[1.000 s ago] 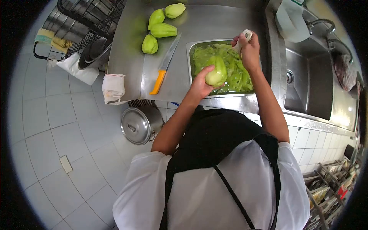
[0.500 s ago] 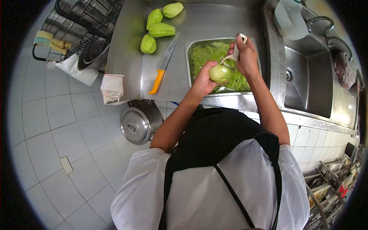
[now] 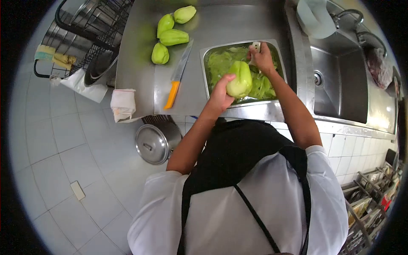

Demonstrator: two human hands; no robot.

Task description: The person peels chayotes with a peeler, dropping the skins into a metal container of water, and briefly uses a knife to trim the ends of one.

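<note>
My left hand (image 3: pixel 221 94) is closed around a pale green chayote (image 3: pixel 240 80), held tilted above a metal pan (image 3: pixel 205 83). Water and many green peelings (image 3: pixel 220 63) fill the pan. A white-handled peeler (image 3: pixel 255 47) is gripped in my right hand (image 3: pixel 263 58), near the pan's far right side and apart from the chayote. The peeler's blade end is partly hidden. Several whole chayotes (image 3: pixel 174 37) lie at the back left of the steel counter. Beside them rests a knife (image 3: pixel 179 74) with an orange handle.
A steel sink basin (image 3: pixel 340 80) with taps (image 3: pixel 350 19) and a translucent white container (image 3: pixel 315 19) is on the right. At the counter's left corner sits a folded white cloth (image 3: pixel 123 104). A lidded pot (image 3: pixel 152 143) stands below; a wire rack (image 3: pixel 91 34) holds metal vessels.
My right hand with the peeler has moved up and away from the chayote. The chayote has been turned in my left hand, its long side now showing. The view has shifted slightly.
</note>
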